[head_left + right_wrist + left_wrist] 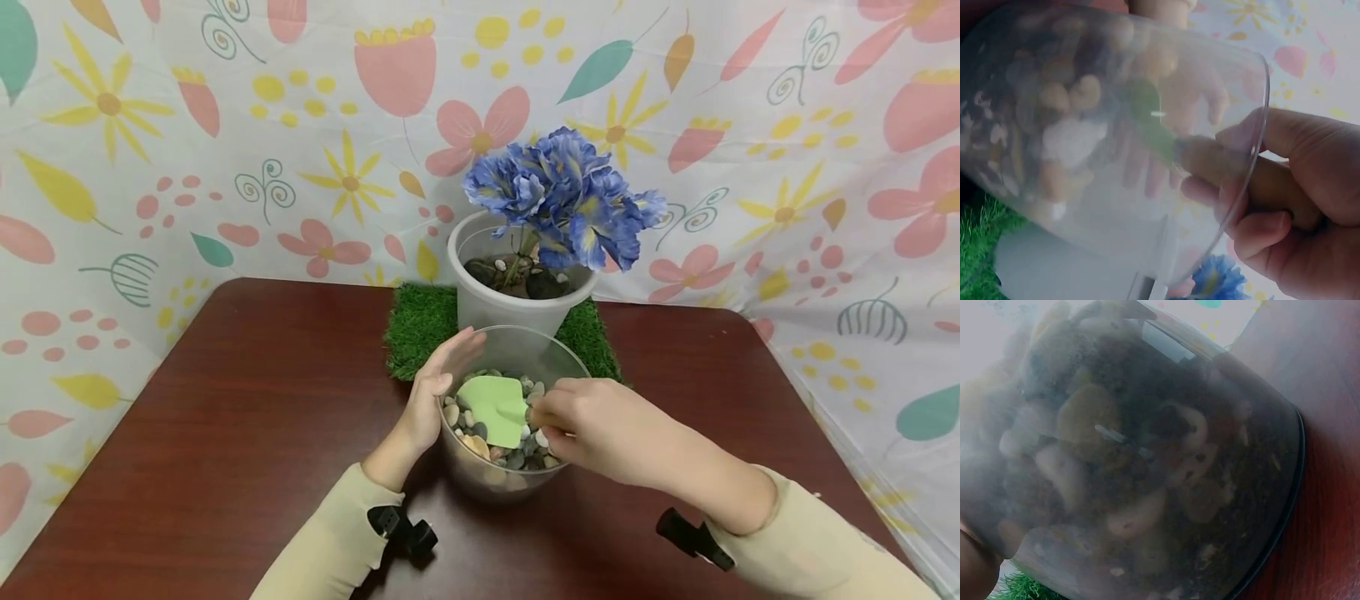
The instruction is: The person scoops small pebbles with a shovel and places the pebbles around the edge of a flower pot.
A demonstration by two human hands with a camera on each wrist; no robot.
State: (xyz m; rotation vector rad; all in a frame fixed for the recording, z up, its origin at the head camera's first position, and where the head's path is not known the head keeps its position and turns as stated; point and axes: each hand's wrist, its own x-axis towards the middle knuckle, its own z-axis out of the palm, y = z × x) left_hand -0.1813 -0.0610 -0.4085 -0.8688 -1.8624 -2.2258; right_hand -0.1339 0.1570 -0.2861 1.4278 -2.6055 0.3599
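Observation:
A small trowel [489,407] with a light green blade lies over the pebbles [534,450] inside a clear plastic tub [491,483]. My right hand [603,427] grips its wooden handle [1280,192], at the tub's right rim. On the opposite side, my left hand [429,396] rests against the tub's outer wall, its fingers extended; they show through the plastic in the right wrist view. The left wrist view looks through the hazy tub wall [1147,462] at stones and dark soil.
Behind the tub, a white pot [510,310] holds blue flowers [562,196], stones and soil. The pot stands on a green artificial grass mat [420,325]. All of it is on a dark red-brown table [285,400], with a floral-print cloth [225,167] behind.

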